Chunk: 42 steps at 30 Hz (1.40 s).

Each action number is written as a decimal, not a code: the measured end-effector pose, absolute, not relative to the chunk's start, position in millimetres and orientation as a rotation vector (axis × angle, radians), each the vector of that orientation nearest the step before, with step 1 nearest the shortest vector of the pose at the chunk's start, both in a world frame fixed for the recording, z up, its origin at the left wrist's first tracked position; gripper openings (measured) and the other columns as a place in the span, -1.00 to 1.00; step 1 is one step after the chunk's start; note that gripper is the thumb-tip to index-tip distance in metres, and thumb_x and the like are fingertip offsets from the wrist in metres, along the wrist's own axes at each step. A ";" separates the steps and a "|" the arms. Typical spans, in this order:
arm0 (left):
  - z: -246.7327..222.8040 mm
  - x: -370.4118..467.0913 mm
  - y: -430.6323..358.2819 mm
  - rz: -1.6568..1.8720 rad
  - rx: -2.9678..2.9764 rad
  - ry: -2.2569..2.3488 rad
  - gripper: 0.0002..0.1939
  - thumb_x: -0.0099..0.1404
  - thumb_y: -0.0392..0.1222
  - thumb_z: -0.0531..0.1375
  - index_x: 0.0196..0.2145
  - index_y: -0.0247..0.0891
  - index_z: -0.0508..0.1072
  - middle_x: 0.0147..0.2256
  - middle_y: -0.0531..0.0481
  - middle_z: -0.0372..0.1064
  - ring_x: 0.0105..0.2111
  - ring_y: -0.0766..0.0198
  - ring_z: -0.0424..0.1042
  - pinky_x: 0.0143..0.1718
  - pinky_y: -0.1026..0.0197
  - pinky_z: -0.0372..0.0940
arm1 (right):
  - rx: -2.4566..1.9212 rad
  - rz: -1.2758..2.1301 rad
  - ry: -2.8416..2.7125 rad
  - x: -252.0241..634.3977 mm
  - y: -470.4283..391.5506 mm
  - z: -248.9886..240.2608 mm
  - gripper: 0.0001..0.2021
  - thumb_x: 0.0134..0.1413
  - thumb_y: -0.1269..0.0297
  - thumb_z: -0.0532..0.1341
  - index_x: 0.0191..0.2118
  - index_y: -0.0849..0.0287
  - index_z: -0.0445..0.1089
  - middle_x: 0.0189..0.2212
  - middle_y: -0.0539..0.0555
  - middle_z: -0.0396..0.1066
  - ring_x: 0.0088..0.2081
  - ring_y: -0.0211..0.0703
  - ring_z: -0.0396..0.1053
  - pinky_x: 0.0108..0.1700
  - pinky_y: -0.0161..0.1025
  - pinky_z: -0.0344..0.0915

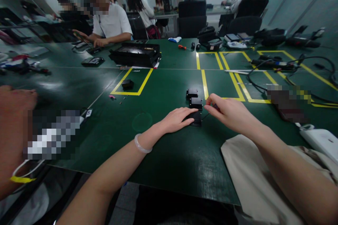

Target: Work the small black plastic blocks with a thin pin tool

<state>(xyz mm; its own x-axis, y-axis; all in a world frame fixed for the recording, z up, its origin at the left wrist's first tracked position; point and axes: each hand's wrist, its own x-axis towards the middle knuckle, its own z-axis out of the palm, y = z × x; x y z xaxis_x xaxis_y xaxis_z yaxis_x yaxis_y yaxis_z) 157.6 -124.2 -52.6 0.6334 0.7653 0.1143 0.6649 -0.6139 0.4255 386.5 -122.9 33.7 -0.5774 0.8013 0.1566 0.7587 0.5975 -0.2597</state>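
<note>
Between the left hand's (pixel 177 118) thumb and fingers lies a black block (pixel 196 119)

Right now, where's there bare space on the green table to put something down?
One bare patch of table lies between the left yellow tape outline and the black blocks; another at the near edge, between the left forearm and beige cloth. It's crowded around the left hand, right hand and right-side cables.

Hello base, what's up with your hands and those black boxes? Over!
Left hand on nearest black box; right hand pinching thin dark rod beside it. Two more black boxes just beyond. Beige cloth lies apart from boxes.
</note>
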 end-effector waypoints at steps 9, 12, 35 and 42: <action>-53.7 157.4 -123.8 0.409 2.506 1.140 -0.54 0.47 0.02 -0.08 0.25 -0.12 0.11 0.13 -0.08 0.27 0.08 0.11 0.29 0.09 0.04 0.18 | -1.226 0.293 -2.579 387.7 -124.1 35.7 -0.84 0.28 0.19 -0.02 -0.15 0.11 0.21 -0.49 -0.02 0.36 -0.49 -0.20 0.28 -0.46 -0.29 -0.01; -53.7 157.7 -123.9 0.412 2.499 1.143 -0.54 0.47 0.02 -0.08 0.25 -0.12 0.12 0.13 -0.08 0.27 0.08 0.10 0.29 0.09 0.04 0.18 | -1.261 0.256 -2.577 388.0 -122.7 35.1 -0.78 0.29 0.12 -0.02 -0.22 0.12 0.24 -0.52 -0.01 0.34 -0.51 -0.19 0.26 -0.45 -0.28 -0.01; -55.3 157.3 -123.3 0.421 2.495 1.139 -0.53 0.47 0.03 -0.09 0.26 -0.11 0.12 0.13 -0.08 0.27 0.07 0.11 0.29 0.11 0.04 0.17 | -1.206 0.340 -2.576 388.6 -122.2 34.9 -0.77 0.31 0.15 -0.06 -0.17 0.13 0.25 -0.46 0.01 0.39 -0.48 -0.20 0.30 -0.44 -0.29 0.02; -55.2 157.4 -123.6 0.411 2.491 1.145 -0.54 0.47 0.03 -0.07 0.26 -0.10 0.12 0.13 -0.07 0.27 0.07 0.11 0.29 0.11 0.03 0.17 | -1.227 0.283 -2.580 388.2 -121.9 35.4 -0.76 0.30 0.14 -0.03 -0.22 0.13 0.29 -0.51 0.01 0.37 -0.51 -0.20 0.27 -0.45 -0.28 0.01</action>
<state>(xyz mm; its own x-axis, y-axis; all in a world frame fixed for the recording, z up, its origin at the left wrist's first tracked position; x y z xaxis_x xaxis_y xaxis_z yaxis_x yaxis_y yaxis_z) 157.4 -123.6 -55.2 0.6281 0.7706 0.1081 0.6636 -0.6030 0.4427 388.2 -121.9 35.4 -0.6049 0.7806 0.1571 0.7281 0.6221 -0.2879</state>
